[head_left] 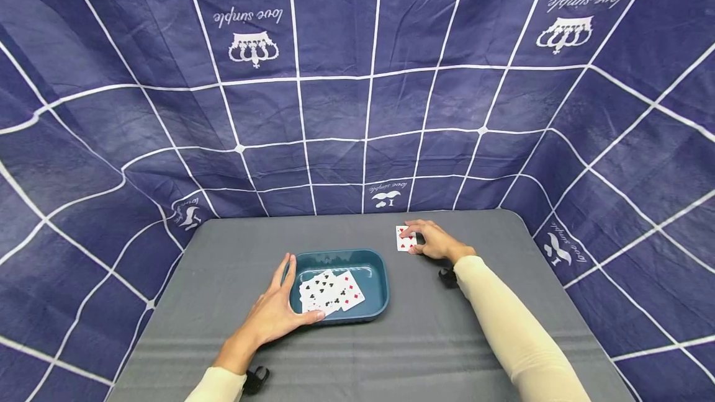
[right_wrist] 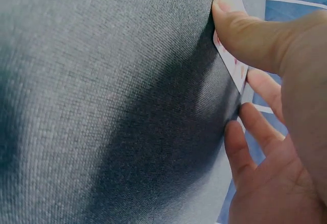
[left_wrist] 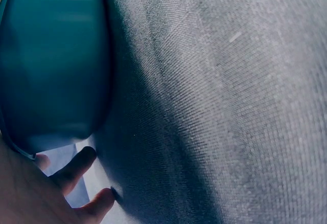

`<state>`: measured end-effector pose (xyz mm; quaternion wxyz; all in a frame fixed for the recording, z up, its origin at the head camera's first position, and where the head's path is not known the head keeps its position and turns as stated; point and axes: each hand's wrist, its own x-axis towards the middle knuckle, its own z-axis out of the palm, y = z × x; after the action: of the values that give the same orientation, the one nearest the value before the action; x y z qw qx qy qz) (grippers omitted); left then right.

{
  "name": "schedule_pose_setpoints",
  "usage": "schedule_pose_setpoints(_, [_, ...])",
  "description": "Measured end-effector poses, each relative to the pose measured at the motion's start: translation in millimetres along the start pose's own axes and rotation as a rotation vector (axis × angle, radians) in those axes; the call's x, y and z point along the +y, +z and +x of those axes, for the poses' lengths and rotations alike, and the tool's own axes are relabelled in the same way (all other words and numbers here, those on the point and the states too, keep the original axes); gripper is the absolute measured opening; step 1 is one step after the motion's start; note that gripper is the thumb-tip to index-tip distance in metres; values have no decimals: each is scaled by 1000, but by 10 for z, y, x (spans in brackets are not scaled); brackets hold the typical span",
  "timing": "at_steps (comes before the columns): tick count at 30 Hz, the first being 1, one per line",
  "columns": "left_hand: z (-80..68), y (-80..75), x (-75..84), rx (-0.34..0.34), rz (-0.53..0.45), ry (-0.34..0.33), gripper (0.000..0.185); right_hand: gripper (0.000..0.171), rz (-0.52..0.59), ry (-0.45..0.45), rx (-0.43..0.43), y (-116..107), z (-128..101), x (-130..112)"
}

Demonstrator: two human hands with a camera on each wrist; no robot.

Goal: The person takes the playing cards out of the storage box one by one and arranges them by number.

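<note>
A teal tray (head_left: 373,259) stands in the middle of the grey table (head_left: 346,358) and holds several face-up playing cards (head_left: 332,290). My left hand (head_left: 296,290) rests against the tray's near left corner, fingers straight along the left wall and thumb along the front wall. The left wrist view shows the tray's wall (left_wrist: 51,55) and two fingertips (left_wrist: 76,165) on the cloth. At the far right, my right hand (head_left: 414,238) pinches a single card with red pips (head_left: 403,241). In the right wrist view the thumb (right_wrist: 227,14) presses the card's edge (right_wrist: 231,63), with other fingers beneath it.
A dark blue cloth with a white grid (head_left: 357,104) hangs behind and around the table. The table's far edge runs just beyond the single card. Black wrist straps (head_left: 257,380) show near both forearms.
</note>
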<state>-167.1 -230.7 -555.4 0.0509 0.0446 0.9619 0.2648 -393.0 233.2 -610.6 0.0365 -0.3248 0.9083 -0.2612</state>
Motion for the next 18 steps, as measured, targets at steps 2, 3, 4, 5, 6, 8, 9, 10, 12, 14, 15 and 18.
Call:
schedule_pose_setpoints(2, [-5, 3, -4, -3, 6, -2, 156, 43, 0, 0, -4, 0, -8, -23])
schedule_pose_setpoints(3, [-5, 8, -8, -4, 9, 0, 156, 43, 16, 6, -8, -31, -29, -89])
schedule_pose_setpoints(4, [-4, 13, -14, -3, 10, 1, 156, 43, 24, 16, -20, -73, -46, -172])
schedule_pose_setpoints(5, [-5, 16, -15, -2, 11, 3, 156, 44, 39, 24, -31, -125, -64, -271])
schedule_pose_setpoints(6, [-3, 19, -19, -1, 11, 6, 156, 45, 37, 26, -40, -167, -77, -353])
schedule_pose_setpoints(8, [-3, 23, -28, 0, 9, 10, 156, 47, 40, 26, -48, -218, -98, -463])
schedule_pose_setpoints(9, [-1, 23, -30, -2, 9, 11, 156, 48, 54, 6, -51, -219, -104, -455])
schedule_pose_setpoints(10, [-1, 21, -32, -2, 8, 11, 156, 48, 44, 10, -52, -234, -107, -495])
schedule_pose_setpoints(12, [8, 20, -35, 2, 4, 13, 156, 49, 35, 22, -43, -254, -108, -557])
schedule_pose_setpoints(14, [17, 16, -37, 6, 2, 14, 156, 50, 36, 47, -37, -269, -101, -610])
schedule_pose_setpoints(15, [20, 15, -37, 6, 1, 12, 156, 51, 35, 59, -33, -270, -92, -632])
schedule_pose_setpoints(18, [17, 18, -47, 2, -1, 6, 157, 51, 8, 102, -34, -314, -83, -789])
